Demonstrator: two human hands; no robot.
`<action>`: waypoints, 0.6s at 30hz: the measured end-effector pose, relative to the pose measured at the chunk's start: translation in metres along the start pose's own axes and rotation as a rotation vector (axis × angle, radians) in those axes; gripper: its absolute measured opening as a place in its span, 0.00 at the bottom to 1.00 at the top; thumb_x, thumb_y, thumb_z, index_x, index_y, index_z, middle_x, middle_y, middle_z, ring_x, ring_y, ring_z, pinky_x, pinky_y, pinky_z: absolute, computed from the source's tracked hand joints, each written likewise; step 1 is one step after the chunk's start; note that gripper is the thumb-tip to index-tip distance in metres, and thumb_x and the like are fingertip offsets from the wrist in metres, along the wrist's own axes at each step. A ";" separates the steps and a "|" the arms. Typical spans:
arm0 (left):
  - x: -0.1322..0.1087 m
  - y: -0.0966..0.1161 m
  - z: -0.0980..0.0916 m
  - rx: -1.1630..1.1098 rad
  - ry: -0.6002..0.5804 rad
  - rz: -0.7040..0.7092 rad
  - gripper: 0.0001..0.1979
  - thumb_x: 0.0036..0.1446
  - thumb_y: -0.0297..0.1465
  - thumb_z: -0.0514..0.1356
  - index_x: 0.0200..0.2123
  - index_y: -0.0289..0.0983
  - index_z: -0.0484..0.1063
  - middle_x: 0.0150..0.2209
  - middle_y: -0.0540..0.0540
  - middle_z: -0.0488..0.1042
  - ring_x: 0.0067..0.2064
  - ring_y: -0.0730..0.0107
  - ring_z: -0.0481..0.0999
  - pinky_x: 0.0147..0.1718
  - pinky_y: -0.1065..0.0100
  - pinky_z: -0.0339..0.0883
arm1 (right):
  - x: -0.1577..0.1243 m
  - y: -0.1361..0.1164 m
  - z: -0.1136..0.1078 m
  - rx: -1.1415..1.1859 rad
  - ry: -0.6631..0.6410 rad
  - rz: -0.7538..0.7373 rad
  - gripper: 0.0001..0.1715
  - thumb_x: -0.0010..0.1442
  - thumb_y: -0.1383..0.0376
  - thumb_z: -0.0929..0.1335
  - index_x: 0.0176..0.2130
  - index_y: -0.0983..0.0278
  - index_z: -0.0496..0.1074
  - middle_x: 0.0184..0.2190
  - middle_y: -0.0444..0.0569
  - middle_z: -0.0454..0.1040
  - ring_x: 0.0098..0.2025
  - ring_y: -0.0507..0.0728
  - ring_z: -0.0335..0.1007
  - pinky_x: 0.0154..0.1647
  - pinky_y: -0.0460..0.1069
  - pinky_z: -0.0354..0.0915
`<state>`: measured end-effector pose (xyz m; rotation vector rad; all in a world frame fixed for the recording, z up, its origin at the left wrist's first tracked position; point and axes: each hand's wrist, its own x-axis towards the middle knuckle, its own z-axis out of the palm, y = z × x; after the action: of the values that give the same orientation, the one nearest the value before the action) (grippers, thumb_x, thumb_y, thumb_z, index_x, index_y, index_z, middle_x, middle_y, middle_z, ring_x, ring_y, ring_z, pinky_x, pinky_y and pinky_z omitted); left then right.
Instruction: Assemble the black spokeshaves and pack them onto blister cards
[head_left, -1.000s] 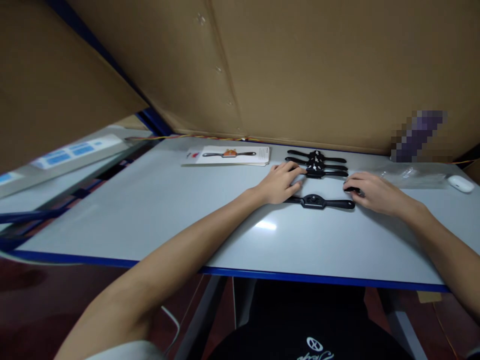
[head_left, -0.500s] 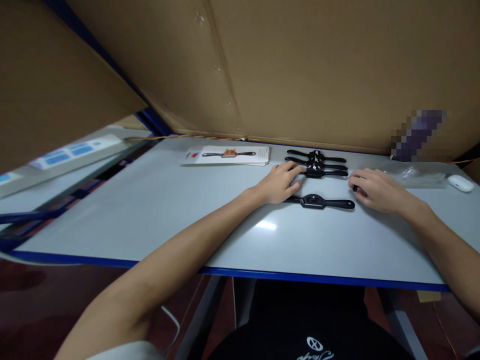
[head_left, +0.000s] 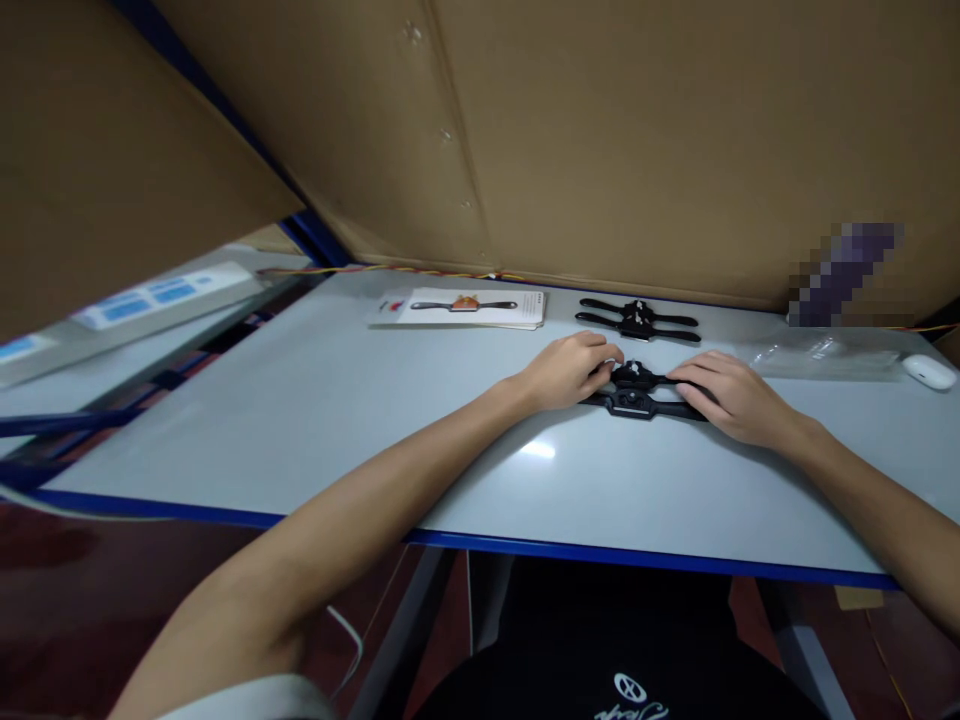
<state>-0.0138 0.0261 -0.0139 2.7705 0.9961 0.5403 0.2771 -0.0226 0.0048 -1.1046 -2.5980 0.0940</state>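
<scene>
A black spokeshave (head_left: 634, 374) lies level between my two hands. My left hand (head_left: 574, 370) is closed at its left handle, which the fingers mostly hide. With thumb and fingers, my right hand (head_left: 731, 395) pinches its right handle. Just in front, touching or almost touching it, is another black spokeshave (head_left: 630, 403) on the table; my hands cover the ends of its handles. Farther back, two more spokeshaves (head_left: 637, 320) lie close together, one behind the other, with silvery metal showing at their middles.
Printed cards (head_left: 476, 308) picturing a spokeshave lie at the back left. Clear plastic bags (head_left: 825, 355) and a white rounded case (head_left: 930, 372) are at the right. Cardboard (head_left: 600, 150) walls the table's back. A blue edge (head_left: 570, 552) runs along the front.
One spokeshave has come away from the back group toward me, up to the front one. My right hand has moved left onto its handle.
</scene>
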 end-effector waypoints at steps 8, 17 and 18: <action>-0.001 0.006 0.001 -0.036 -0.039 0.045 0.17 0.67 0.30 0.48 0.48 0.37 0.77 0.41 0.41 0.78 0.40 0.61 0.77 0.41 0.60 0.70 | -0.001 -0.015 0.002 -0.080 -0.002 0.009 0.25 0.75 0.60 0.57 0.49 0.64 0.79 0.38 0.55 0.82 0.41 0.63 0.78 0.48 0.59 0.69; -0.003 0.023 0.001 -0.093 -0.098 0.106 0.17 0.67 0.29 0.48 0.47 0.37 0.76 0.40 0.43 0.79 0.38 0.63 0.77 0.39 0.62 0.69 | -0.001 -0.042 -0.001 -0.084 0.091 0.068 0.20 0.72 0.61 0.61 0.47 0.63 0.80 0.40 0.55 0.82 0.42 0.64 0.77 0.46 0.58 0.69; -0.003 0.023 0.001 -0.091 -0.103 0.104 0.17 0.67 0.29 0.48 0.47 0.37 0.76 0.40 0.42 0.79 0.38 0.63 0.77 0.38 0.62 0.69 | -0.001 -0.045 0.002 -0.055 0.112 0.086 0.19 0.71 0.61 0.62 0.47 0.63 0.80 0.42 0.55 0.82 0.43 0.64 0.77 0.46 0.58 0.70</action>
<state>-0.0016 0.0064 -0.0099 2.7495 0.7901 0.4399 0.2456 -0.0547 0.0113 -1.2053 -2.4680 -0.0195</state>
